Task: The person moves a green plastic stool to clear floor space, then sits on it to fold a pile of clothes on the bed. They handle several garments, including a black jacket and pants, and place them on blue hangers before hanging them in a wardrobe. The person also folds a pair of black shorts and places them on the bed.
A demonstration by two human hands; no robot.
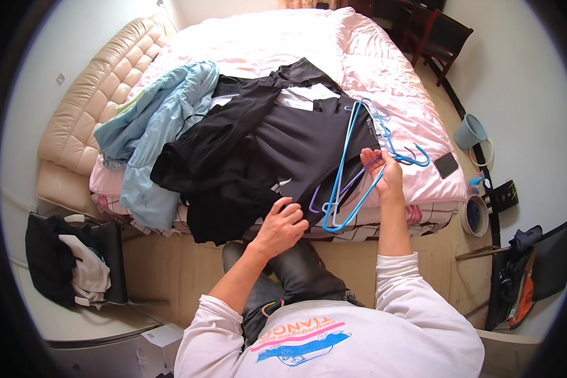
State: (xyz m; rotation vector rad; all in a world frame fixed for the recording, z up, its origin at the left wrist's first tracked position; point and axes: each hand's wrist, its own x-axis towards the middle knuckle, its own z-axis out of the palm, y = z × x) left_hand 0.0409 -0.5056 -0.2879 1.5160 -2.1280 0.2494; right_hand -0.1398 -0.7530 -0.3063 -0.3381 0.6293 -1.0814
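Several plastic clothes hangers, among them a blue hanger (342, 175) and a purple hanger (354, 181), hang by their necks in my right hand (386, 175). Its fingers are partly extended above the bed's near right corner. At the near edge, the curled fingers of my left hand (283, 225) pinch the hem of a dark garment (293, 137). Beside it, to the left, lies a crumpled black garment (222, 160). White cloth (302, 97) shows between the dark layers farther back. Some hangers overlap the dark garment, so their exact number is hard to tell.
A light-blue padded garment (156, 141) lies left on the pink quilt (382, 71), by a tufted headboard (104, 90). A dark phone (446, 165) rests near the bed's right edge. Clothes fill a chair (118, 264) at left; a bucket (470, 131) stands right.
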